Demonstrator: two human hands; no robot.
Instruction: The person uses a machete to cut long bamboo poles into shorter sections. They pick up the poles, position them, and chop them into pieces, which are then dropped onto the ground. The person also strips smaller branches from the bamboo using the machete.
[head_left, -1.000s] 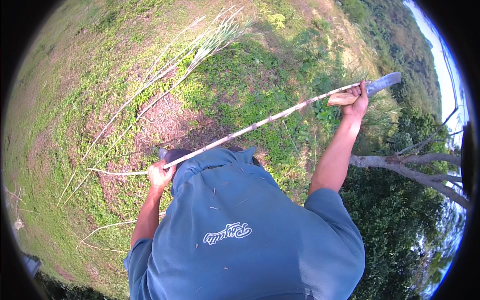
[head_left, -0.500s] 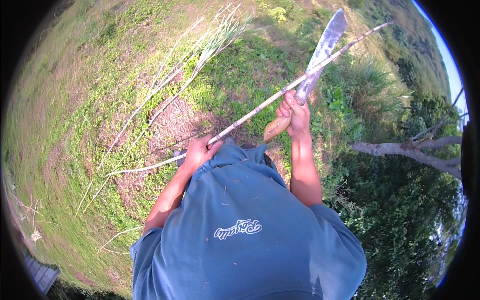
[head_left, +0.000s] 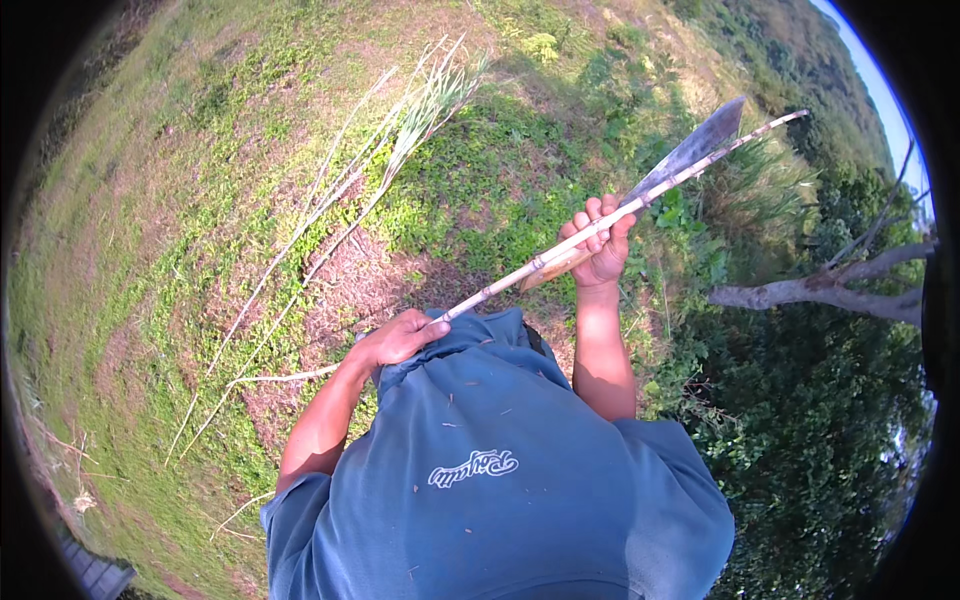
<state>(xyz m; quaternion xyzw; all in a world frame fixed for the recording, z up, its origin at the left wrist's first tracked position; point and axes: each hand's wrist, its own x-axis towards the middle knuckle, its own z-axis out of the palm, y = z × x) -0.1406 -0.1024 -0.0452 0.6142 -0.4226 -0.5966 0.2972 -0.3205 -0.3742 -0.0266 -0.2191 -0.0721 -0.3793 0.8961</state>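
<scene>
Left hand (head_left: 398, 338) and right hand (head_left: 600, 245) grip one cane stalk (head_left: 640, 195); right also clasps one machete (head_left: 690, 155).

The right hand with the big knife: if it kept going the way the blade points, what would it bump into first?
Probably nothing close. The right hand points the blade and cane stalk up-right over tall grass; depth is unclear, but the way looks free.

Sunlit grassy slope (head_left: 160, 230), bare fallen branch (head_left: 830, 290) beside dense bushes (head_left: 820, 430).
</scene>
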